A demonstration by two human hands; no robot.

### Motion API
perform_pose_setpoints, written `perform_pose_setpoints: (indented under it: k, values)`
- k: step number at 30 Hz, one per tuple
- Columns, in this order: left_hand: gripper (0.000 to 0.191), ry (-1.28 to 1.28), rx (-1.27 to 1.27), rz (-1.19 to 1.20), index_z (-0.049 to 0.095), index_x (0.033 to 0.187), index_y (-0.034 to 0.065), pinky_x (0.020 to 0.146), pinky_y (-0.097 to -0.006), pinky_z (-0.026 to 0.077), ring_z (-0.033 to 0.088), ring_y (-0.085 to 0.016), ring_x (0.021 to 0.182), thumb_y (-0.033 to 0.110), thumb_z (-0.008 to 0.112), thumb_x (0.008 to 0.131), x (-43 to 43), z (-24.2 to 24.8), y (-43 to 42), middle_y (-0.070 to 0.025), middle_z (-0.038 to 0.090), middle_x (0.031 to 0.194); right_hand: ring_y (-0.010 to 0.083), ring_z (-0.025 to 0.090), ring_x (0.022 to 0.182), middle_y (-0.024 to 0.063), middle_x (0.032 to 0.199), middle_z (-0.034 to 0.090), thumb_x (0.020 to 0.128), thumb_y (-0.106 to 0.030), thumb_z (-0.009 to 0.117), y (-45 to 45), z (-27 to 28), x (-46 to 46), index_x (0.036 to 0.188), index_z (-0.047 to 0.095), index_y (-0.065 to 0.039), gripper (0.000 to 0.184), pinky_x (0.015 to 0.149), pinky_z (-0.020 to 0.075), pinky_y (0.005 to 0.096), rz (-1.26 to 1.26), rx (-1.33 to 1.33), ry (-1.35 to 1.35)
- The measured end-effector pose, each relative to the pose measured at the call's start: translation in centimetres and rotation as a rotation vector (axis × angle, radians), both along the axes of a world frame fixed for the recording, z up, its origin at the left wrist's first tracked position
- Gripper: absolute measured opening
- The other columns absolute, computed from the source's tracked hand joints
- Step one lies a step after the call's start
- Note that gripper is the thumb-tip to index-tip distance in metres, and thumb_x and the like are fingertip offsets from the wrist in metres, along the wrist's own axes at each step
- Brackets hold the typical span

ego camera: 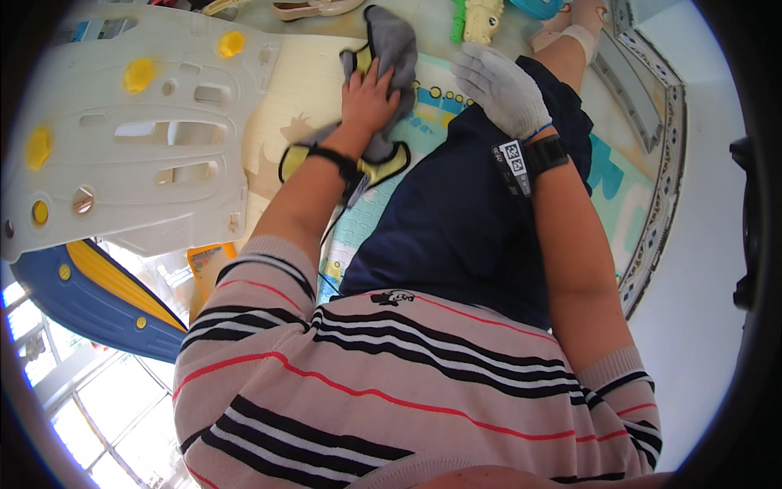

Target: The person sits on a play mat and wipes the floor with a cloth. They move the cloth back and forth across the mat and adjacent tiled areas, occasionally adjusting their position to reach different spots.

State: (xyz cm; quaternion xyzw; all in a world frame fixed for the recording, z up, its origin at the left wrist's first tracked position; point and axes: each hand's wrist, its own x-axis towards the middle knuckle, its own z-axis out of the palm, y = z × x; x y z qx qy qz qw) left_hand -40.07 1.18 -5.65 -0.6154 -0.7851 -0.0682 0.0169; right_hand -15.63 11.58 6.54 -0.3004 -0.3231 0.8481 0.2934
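Observation:
My bare left hand [369, 101] lies palm down, fingers apart, on a crumpled grey cloth [396, 46] with yellow underside and black edging. Part of the cloth is hidden beneath the hand and forearm. A white knitted glove [519, 101] covers my right hand [504, 91], which rests flat by my thigh, over dark navy shorts [464, 226]. Its fingers are straight and close together, and nothing shows in it. Each wrist wears a black strap; the right one carries a small tag [513, 164] with printed codes. Under the cloth spreads a patterned foam play mat [360, 229].
To my left stands a large whitish plastic panel [183, 91] with slots and yellow knobs. Behind it is a blue and yellow plastic piece [91, 299]. A green and cream toy [479, 21] and a beige shoe [314, 8] lie ahead. A white wall [702, 183] borders my right.

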Motion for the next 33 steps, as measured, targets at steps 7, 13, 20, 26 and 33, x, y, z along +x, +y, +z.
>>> perform_pose_setpoints:
  k: [7,13,20,26,33]
  values:
    - [0.055,0.028,-0.053,0.011,0.054,0.144,0.0232,0.112,-0.0591,0.035,0.038,-0.036,0.142,0.048,0.054,0.095,0.7,-1.3,4.1,-0.0041,0.041,0.159,0.0291,0.058,0.126,0.0181,0.134,0.06,0.106,-0.023,0.048,0.1,0.0,0.0,0.141,0.048,0.004,0.045,0.109,0.046,0.0422,-0.079,-0.023,0.089]
    - [0.052,-0.1,-0.109,-0.033,0.057,0.141,0.0221,0.111,-0.061,0.034,0.034,-0.037,0.145,0.046,0.056,0.095,1.7,0.2,-7.3,-0.0064,0.042,0.158,0.0311,0.053,0.133,0.0182,0.139,0.057,0.108,-0.028,0.044,0.6,-0.7,0.0,0.144,0.045,0.004,0.048,0.114,0.0413,0.0428,-0.024,-0.063,0.158]
    - [0.055,-0.101,-0.285,-0.088,0.054,0.143,0.0204,0.109,-0.0526,0.038,0.041,-0.035,0.137,0.04,0.063,0.093,3.2,2.1,-25.0,-0.0083,0.049,0.15,0.0328,0.049,0.137,0.0201,0.145,0.051,0.109,-0.027,0.039,0.0,0.5,0.2,0.149,0.038,0.005,0.051,0.116,0.0391,0.0423,-0.005,0.001,0.141]
    - [0.056,-0.065,-0.382,-0.128,0.053,0.145,0.022,0.106,-0.0467,0.041,0.043,-0.032,0.134,0.031,0.066,0.09,3.9,2.4,-38.5,-0.0059,0.05,0.148,0.033,0.049,0.137,0.0205,0.144,0.052,0.109,-0.029,0.04,-0.5,0.6,0.4,0.148,0.04,0.005,0.052,0.116,0.0381,0.0426,-0.056,0.017,0.057]
    - [0.062,0.111,-0.292,-0.204,0.051,0.148,0.0225,0.103,-0.0411,0.044,0.042,-0.03,0.135,0.024,0.063,0.087,3.7,0.0,-42.7,-0.0054,0.05,0.148,0.0347,0.047,0.138,0.0214,0.147,0.049,0.108,-0.028,0.04,1.4,-3.1,0.4,0.148,0.038,0.006,0.053,0.118,0.0366,0.0423,0.085,-0.04,0.379]
